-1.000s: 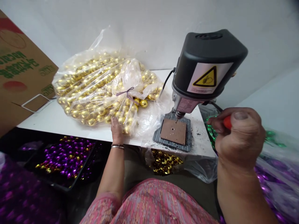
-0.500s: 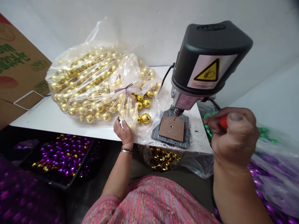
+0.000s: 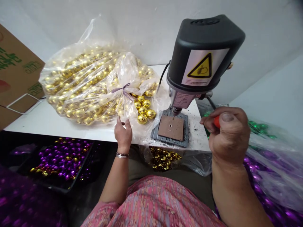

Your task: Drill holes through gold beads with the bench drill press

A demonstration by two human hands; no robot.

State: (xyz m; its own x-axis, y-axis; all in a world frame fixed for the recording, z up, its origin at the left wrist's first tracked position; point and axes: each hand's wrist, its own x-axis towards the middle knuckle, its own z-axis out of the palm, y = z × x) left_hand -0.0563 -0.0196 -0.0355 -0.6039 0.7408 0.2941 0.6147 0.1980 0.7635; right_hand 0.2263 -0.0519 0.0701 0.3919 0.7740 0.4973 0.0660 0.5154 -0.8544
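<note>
My left hand (image 3: 123,134) is at the front edge of the white table, its thumb and fingers apart, touching or close to the plastic of a big clear bag (image 3: 82,85) of gold mirrored balls. Several loose gold balls (image 3: 142,110) show at the bag's mouth, beside a purple tie (image 3: 123,89). My right hand (image 3: 228,135) is closed around the red knob (image 3: 216,121) of the drill press lever. The black drill press (image 3: 203,53) stands over a brown square plate (image 3: 170,127) with a small hole, lying on the grey base.
Cardboard box (image 3: 19,72) at the left. Below the table are a dark tray (image 3: 71,186) of purple and gold beads and a bag of gold pieces (image 3: 164,158). Purple and green shiny items in plastic (image 3: 272,176) lie at the right. Dark crumbs (image 3: 195,128) lie by the drill base.
More gold balls now show at the bag's mouth, nearer the drill. The fingers of my left hand have shifted slightly. My right hand stays on the knob. The whole view has moved a little.
</note>
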